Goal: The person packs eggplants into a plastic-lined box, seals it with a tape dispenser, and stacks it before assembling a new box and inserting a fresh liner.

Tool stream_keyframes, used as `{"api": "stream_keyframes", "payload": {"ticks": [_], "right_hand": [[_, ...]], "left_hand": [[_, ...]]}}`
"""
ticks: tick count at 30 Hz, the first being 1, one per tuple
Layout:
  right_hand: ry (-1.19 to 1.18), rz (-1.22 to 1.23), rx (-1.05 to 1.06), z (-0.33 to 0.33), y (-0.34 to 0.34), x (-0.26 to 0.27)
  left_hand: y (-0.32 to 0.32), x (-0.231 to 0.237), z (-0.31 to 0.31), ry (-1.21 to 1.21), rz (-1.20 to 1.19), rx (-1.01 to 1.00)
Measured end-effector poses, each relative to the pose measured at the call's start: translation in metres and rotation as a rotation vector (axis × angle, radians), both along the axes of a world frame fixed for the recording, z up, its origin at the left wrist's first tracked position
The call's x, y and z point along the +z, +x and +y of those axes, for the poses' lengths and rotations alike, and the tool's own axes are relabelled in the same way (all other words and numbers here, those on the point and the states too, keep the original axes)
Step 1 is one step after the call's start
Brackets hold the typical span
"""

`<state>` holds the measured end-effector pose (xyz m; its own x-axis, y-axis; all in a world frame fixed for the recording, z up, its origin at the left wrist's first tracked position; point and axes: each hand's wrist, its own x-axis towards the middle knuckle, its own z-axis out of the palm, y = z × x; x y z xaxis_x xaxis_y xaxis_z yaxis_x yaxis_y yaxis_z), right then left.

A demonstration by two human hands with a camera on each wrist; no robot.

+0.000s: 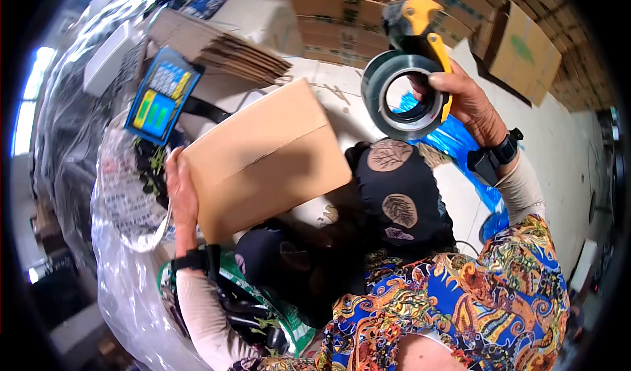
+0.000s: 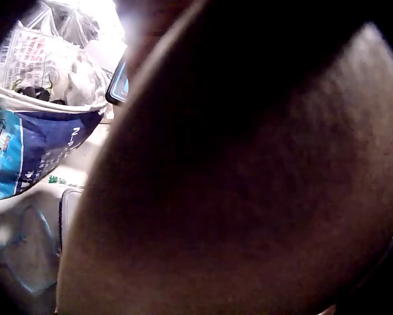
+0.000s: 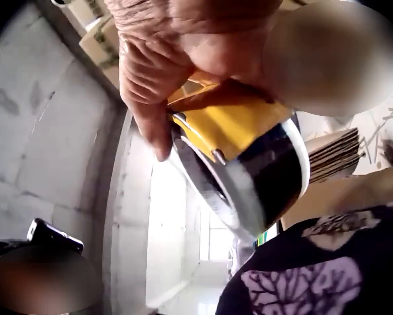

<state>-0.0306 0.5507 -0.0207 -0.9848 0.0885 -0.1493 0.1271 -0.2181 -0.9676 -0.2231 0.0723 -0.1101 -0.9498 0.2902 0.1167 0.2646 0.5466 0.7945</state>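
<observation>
A closed brown cardboard box [image 1: 263,164] lies tilted over the person's lap, a seam running across its upper face. The left hand [image 1: 183,193] rests along the box's left side with its fingers extended against the cardboard. In the left wrist view, skin fills most of the picture and hides the fingers. Raised to the right of the box, the right hand [image 1: 470,101] grips a yellow and black tape dispenser [image 1: 415,16] by its frame. A large roll of dark tape [image 1: 378,101] sits on the dispenser, and the thumb lies over the yellow side. The right wrist view shows the dispenser's yellow frame [image 3: 239,121] beneath the hand.
Flattened cardboard [image 1: 217,46] is stacked beyond the box. A blue display panel [image 1: 163,95] stands at the left, near a white sack [image 1: 128,193]. Below the left forearm lies a green bag [image 1: 299,331] with dark eggplant-like items. Blue plastic [image 1: 453,141] lies on the floor, before stacked cartons [image 1: 342,23].
</observation>
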Motion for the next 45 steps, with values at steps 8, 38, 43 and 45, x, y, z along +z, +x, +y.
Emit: {"api": "stream_keyframes", "payload": {"ticks": [8, 38, 43, 45], "right_hand": [[0.493, 0.331, 0.194, -0.096, -0.054, 0.078], [1.103, 0.511, 0.665, -0.189, -0.116, 0.052], [1.124, 0.503, 0.68, -0.192, -0.115, 0.057], [1.117, 0.49, 0.688, -0.194, -0.115, 0.057]], "left_hand": [[0.012, 0.005, 0.021, 0.038, 0.063, 0.026], [0.072, 0.084, 0.054, 0.773, -0.233, 0.025], [0.072, 0.083, 0.052, 0.725, -0.278, 0.043], [0.07, 0.077, 0.051, 0.773, -0.338, 0.051]]}}
